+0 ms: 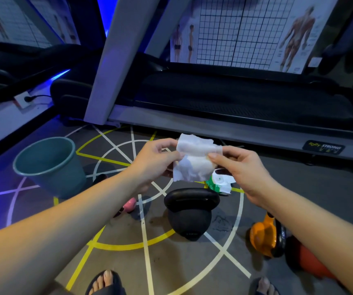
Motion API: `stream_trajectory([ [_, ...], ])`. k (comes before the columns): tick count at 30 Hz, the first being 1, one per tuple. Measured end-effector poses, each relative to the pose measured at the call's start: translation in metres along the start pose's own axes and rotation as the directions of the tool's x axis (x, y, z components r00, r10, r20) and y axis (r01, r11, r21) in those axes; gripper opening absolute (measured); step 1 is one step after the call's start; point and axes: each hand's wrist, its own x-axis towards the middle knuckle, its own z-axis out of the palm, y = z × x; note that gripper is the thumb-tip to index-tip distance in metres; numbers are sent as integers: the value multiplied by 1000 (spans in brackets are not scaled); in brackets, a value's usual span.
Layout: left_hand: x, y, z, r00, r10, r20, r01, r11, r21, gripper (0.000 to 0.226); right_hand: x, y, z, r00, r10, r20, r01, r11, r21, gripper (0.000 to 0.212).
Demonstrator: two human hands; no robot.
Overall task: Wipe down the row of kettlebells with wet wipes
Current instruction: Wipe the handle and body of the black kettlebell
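I am holding the wet wipe [194, 160] up at the centre of the frame, the left hand [156, 160] pinching its left edge between thumb and fingers [167, 145] and the right hand [243, 167] pinching its right edge the same way. It is hanging crumpled and only half unfolded; I am judging that a hard pull could tear it, or a loose pinch could drop it onto the floor [128, 252]. The black kettlebell [190, 213] is sitting just below the wipe, the orange kettlebell [265, 235] at lower right, a small pink kettlebell [128, 206] partly hidden by my left forearm. The teal bucket [48, 165] at left is showing no contents that I can make out. The green wipes packet [218, 184] is lying open behind the wipe.
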Motion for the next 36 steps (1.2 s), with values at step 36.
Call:
stream_trajectory([
  [36, 4, -11, 6, 999, -37, -21, 35, 997, -74, 24, 5, 9, -10, 981, -150, 126, 183, 930, -319, 28],
])
